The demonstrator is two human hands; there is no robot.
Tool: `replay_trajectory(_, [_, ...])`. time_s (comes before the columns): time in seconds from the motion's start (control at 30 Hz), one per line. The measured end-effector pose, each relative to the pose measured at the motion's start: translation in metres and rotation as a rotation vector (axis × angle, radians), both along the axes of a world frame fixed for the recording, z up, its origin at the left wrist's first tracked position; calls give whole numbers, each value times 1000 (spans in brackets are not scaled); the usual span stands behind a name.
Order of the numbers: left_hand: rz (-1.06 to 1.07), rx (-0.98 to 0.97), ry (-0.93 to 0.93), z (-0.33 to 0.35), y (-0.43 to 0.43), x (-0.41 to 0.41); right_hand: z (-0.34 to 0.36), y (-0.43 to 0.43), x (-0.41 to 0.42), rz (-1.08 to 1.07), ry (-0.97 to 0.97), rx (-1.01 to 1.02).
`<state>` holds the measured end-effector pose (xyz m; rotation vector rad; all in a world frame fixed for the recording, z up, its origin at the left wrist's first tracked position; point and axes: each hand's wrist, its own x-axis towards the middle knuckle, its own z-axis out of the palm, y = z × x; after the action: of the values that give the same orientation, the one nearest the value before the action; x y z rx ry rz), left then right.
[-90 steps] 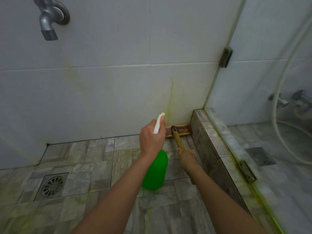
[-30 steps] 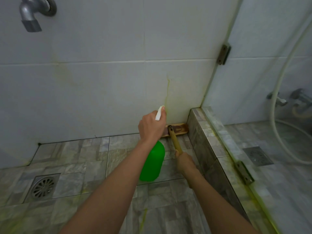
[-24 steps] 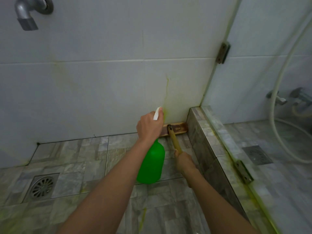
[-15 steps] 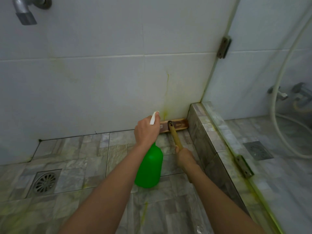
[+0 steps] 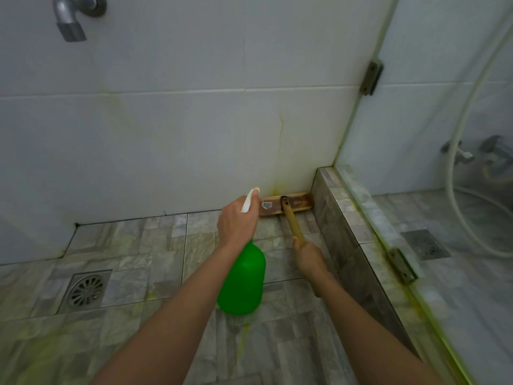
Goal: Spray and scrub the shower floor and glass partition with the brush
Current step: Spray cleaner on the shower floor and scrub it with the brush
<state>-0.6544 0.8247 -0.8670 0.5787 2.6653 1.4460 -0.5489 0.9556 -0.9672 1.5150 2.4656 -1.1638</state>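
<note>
My left hand (image 5: 236, 220) grips the white trigger head of a green spray bottle (image 5: 243, 282), which hangs above the grey tiled floor (image 5: 144, 254) with its nozzle pointing at the wall base. My right hand (image 5: 309, 257) holds the wooden handle of a scrub brush (image 5: 288, 205). The brush head lies flat on the floor in the corner, against the white wall and the tiled curb (image 5: 341, 218). The glass partition (image 5: 433, 120) stands on that curb to the right. Yellow-green streaks mark the wall, the floor and the curb's glass edge.
A round floor drain (image 5: 84, 290) sits at the left. A metal tap (image 5: 72, 18) juts from the wall at the top left. Behind the glass are a white hose (image 5: 458, 190), tap fittings and a second drain (image 5: 426, 244). Metal hinges (image 5: 370, 77) clamp the glass.
The brush head has stayed in the corner against the wall. My left hand with the bottle has dropped slightly, bringing the nozzle closer to the wall base. The view shifted a little.
</note>
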Motion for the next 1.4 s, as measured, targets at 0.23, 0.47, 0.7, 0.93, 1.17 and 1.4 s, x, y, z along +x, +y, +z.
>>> replay_trajectory(0.23, [26, 103, 88, 11, -16, -1, -6, -18, 6, -86, 207, 57])
replay_trajectory(0.47, [23, 228, 271, 37, -19, 3, 56, -19, -18, -103, 508, 221])
replay_trajectory(0.7, [54, 260, 258, 48, -22, 1, 45, -21, -20, -98, 471, 157])
replay_trajectory(0.93, [66, 147, 203, 29, -36, 6, 20, -19, -14, -78, 315, 124])
replay_trajectory(1.17, [-12, 40, 76, -9, -49, 20, 5, -13, -6, -39, 66, 9])
replay_trajectory(1.4, [48, 32, -23, -22, -49, 19, 44, -3, -5, 82, -87, -43])
